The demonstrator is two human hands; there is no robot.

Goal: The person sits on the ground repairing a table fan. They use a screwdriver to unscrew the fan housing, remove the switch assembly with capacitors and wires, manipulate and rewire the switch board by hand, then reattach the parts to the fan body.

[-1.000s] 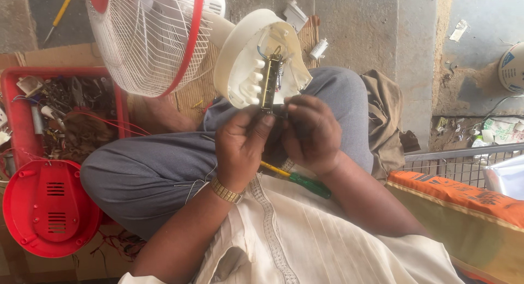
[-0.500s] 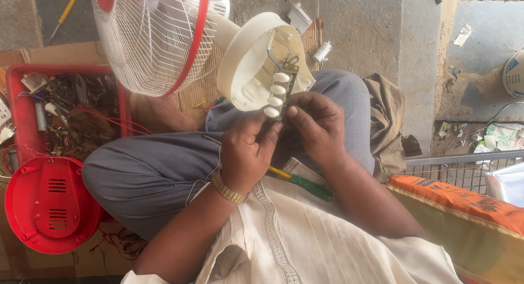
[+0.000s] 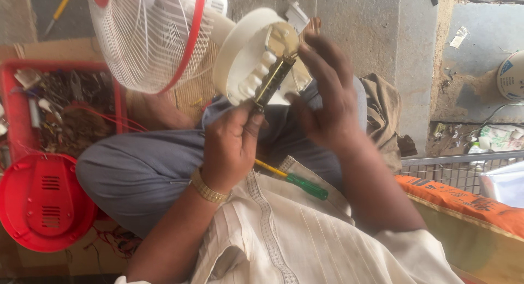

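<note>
Fan (image 3: 147, 38) lying across the lap, red rear cover (image 3: 46, 202) off and set aside. Base (image 3: 245, 55) open, not reassembled. Left hand (image 3: 229, 147) pinching the push-button switch strip (image 3: 270, 79) at the base; right hand (image 3: 327, 98) spread beside it. Screwdriver (image 3: 295, 181) idle on the lap.

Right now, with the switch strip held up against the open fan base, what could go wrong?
1. The left hand pinches the switch strip only at its lower end; that grip may slip and the strip could drop.
2. The white fan base seems propped on the lap, with the right hand beside it; it might tip.
3. The green screwdriver lies loose on the lap and could roll off.
</note>
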